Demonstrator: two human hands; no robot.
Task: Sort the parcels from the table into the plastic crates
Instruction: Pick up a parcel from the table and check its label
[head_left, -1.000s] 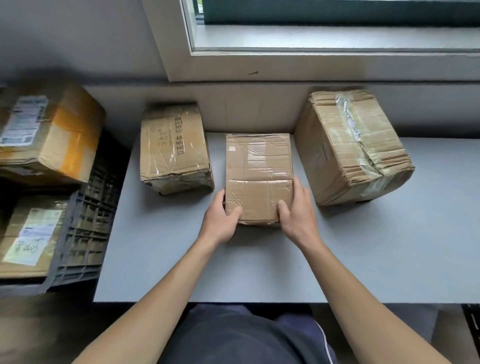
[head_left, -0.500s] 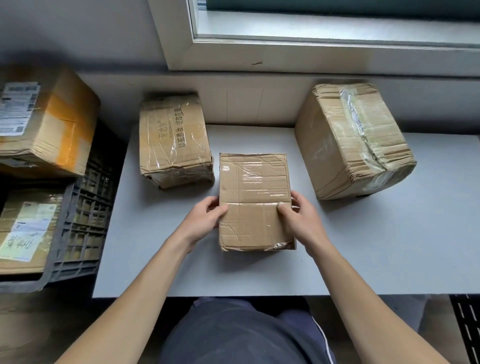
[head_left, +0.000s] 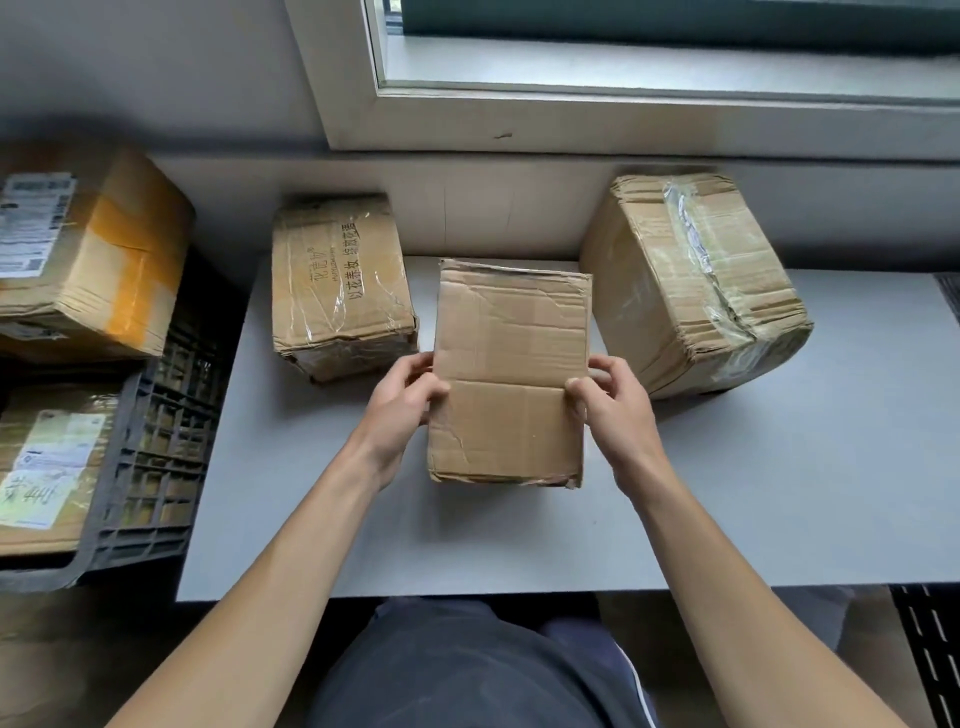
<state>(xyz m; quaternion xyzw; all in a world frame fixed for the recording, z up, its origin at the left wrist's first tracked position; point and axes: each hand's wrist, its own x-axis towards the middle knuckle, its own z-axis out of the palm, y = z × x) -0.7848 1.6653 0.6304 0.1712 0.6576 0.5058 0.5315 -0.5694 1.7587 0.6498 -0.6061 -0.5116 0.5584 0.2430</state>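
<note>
A plain brown cardboard parcel (head_left: 511, 374) is tipped up above the middle of the grey table (head_left: 779, 493), a bare untaped face turned toward me. My left hand (head_left: 402, 402) grips its left edge and my right hand (head_left: 610, 402) grips its right edge, fingers curled behind the box. A taped parcel with printed characters (head_left: 340, 283) lies on the table to the left. A larger, crumpled, tape-wrapped parcel (head_left: 691, 280) stands at the right back. The dark plastic crate (head_left: 150, 467) sits left of the table, below its level.
In the crate lie a labelled parcel (head_left: 47, 462) and, stacked higher, a box with orange tape (head_left: 88, 254). A wall and window sill (head_left: 623, 119) run behind the table. A dark slotted surface (head_left: 930, 649) shows at the bottom right, and my lap (head_left: 467, 670) is at the table's front edge.
Both hands pulled the middle parcel toward me, lifted it and turned it over; the taped face gave way to a plain one. The other parcels stayed put.
</note>
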